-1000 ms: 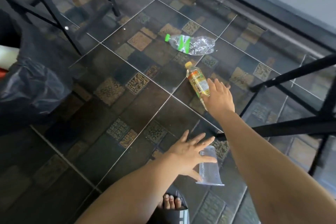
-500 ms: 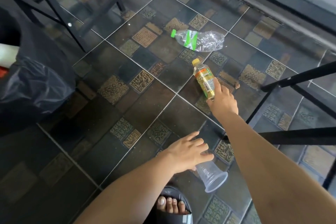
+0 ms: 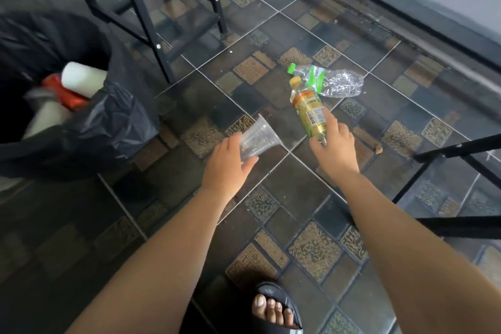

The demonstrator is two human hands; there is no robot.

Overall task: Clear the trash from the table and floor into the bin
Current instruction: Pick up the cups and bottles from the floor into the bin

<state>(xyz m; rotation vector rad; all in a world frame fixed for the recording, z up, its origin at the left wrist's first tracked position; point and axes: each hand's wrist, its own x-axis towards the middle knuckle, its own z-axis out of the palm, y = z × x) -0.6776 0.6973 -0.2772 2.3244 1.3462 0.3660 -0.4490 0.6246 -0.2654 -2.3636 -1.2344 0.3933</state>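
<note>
My left hand (image 3: 227, 163) grips a clear plastic cup (image 3: 257, 138) by its base, mouth pointing up and left, lifted off the floor. My right hand (image 3: 334, 149) holds a small yellow-capped bottle (image 3: 309, 108) with an orange and yellow label by its bottom end, cap pointing away. A crushed clear bottle (image 3: 330, 81) with a green cap and green label lies on the tiles just beyond it. The bin (image 3: 108, 122), lined with a black bag, stands at the left and holds white and red trash.
Black metal table legs (image 3: 151, 24) rise behind the bin. Another black frame (image 3: 455, 149) crosses the right side. My sandalled foot (image 3: 273, 306) is at the bottom. A wall and dark skirting run along the upper right. The floor is dark patterned tile.
Both hands have lifted their items off the floor. The cup moved up and left toward the bin, and the small bottle rose. The view swung left, bringing the bin's opening into sight.
</note>
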